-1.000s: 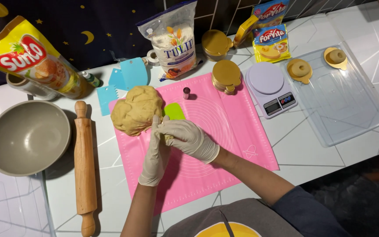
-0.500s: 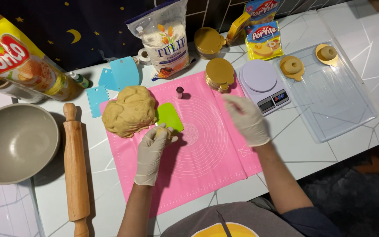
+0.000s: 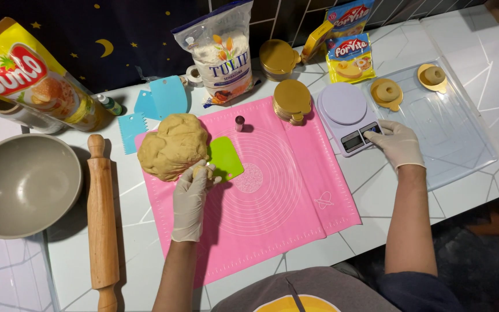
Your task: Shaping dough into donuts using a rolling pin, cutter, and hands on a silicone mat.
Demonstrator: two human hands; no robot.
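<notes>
A big lump of tan dough (image 3: 172, 145) lies on the pink silicone mat (image 3: 272, 196). My gloved left hand (image 3: 192, 196) holds a small piece of dough (image 3: 198, 170) at the lump's near edge, beside a green plastic scraper (image 3: 226, 157). My gloved right hand (image 3: 398, 143) rests its fingertips on the front of the white kitchen scale (image 3: 349, 115), right of the mat. A stack of round gold boards (image 3: 292, 101) sits at the mat's far edge.
A wooden rolling pin (image 3: 101, 219) and a grey bowl (image 3: 21, 185) lie to the left. A flour bag (image 3: 220, 49), an oil pouch (image 3: 33, 78), blue scrapers (image 3: 157, 104) and margarine packs (image 3: 350, 55) line the back. A clear tray (image 3: 451, 124) holds two dough rings on gold boards.
My right hand left the dough, swung right across the mat and reached the scale. My left hand stayed at the dough with the small piece.
</notes>
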